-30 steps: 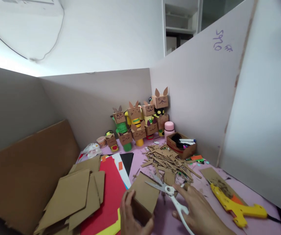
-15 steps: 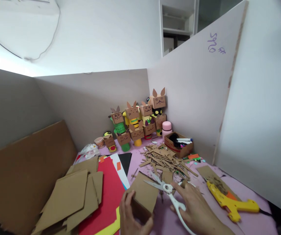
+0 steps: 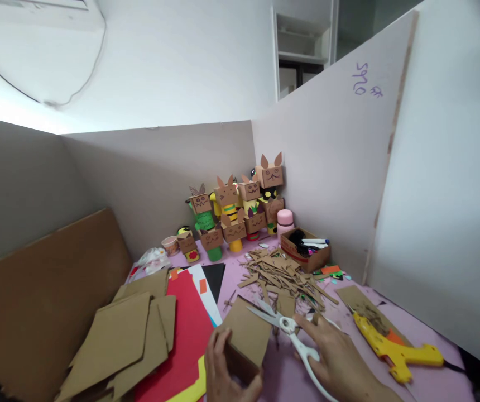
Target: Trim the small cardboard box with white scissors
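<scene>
Scissors (image 3: pixel 287 325) have closed a little since half a second ago: in the head view the gap between their blades is narrower, while the cardboard box (image 3: pixel 250 332) keeps nearly the same place and tilt at the lower middle. The surroundings shift only slightly, as if the camera itself has moved.

As for progress, the box already has a closed shape, with a plain upper face and a shaded near side. Its visible faces carry no drawing and no ears, whereas the cardboard figures (image 3: pixel 234 230) at the back have both on their box heads. Trimming an edge looks like the step in hand, and it seems unfinished, since the blades are partly apart at the box's far right part; whether they touch the cardboard I cannot tell. Loose cardboard strips (image 3: pixel 282 271) are heaped beyond, and flat cardboard pieces (image 3: pixel 125 329) are stacked to the left, apparently uncut stock.

Curled around the near left side of the box, the left hand (image 3: pixel 227 368) grips it, thumb at the near right corner. On the other side, the right hand (image 3: pixel 336 352) is wrapped about the white handles, fingers partly spread, so that the handles stand somewhat apart. Neither hand touches the yellow glue gun (image 3: pixel 394 352), well off to the right.
</scene>
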The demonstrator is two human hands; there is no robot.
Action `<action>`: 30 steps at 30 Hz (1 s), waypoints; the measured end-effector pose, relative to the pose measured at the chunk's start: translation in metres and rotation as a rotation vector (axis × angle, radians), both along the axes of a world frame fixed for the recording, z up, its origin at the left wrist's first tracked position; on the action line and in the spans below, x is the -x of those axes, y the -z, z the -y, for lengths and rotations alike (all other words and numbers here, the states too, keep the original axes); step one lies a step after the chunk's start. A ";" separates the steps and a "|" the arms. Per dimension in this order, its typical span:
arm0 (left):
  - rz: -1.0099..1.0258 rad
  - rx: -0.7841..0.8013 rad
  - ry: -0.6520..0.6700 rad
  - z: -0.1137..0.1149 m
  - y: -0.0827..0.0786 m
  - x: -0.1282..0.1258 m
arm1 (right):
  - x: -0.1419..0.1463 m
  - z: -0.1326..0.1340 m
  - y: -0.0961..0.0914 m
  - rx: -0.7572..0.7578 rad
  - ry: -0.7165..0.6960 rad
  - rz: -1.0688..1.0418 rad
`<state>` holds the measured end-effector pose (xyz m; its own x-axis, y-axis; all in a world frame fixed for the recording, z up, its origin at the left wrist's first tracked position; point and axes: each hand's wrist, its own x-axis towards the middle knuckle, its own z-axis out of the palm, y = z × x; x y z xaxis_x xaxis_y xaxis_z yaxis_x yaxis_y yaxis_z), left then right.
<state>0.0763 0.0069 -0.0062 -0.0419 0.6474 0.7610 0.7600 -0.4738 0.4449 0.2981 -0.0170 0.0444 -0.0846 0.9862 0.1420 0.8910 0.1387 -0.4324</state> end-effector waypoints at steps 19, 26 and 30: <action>0.118 0.026 0.016 -0.001 0.002 -0.001 | -0.001 -0.004 -0.018 0.011 -0.048 0.065; 0.109 0.008 0.010 -0.005 0.008 0.000 | -0.002 -0.006 -0.019 0.011 -0.065 -0.006; 0.094 -0.007 0.020 -0.005 0.008 0.001 | -0.002 -0.005 -0.014 0.007 -0.058 -0.021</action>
<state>0.0752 0.0120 -0.0145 -0.1009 0.6433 0.7590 0.7052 -0.4918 0.5106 0.3003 -0.0116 0.0580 -0.1387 0.9807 0.1378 0.8721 0.1869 -0.4523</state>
